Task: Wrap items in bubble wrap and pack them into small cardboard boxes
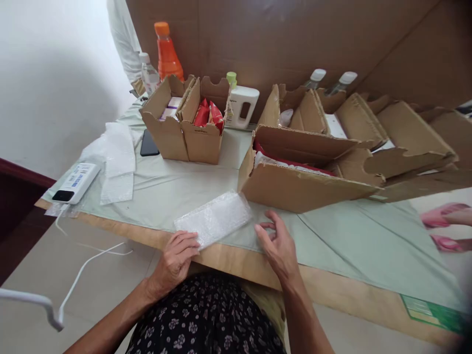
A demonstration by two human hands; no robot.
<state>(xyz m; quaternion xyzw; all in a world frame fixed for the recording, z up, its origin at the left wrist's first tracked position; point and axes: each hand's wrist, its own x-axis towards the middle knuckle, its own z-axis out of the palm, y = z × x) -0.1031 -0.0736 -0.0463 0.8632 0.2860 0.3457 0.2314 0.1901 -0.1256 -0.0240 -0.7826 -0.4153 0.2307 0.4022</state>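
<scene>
A flat, folded piece of clear bubble wrap lies aslant near the table's front edge. Whether anything is inside it I cannot make out. My left hand grips its near left corner, fingers together on top and the thumb hidden. To the right of the wrap, my right hand is open and holds nothing, its fingers curved and the thumb apart. Just beyond that hand stands a long cardboard box with red and white packets inside.
More cardboard bins stand behind, some holding red packets and small boxes. Further bubble wrap sheets, a phone and a white device with a cable lie left. Bottles and a white jug line the back. Someone's pink sandals show right.
</scene>
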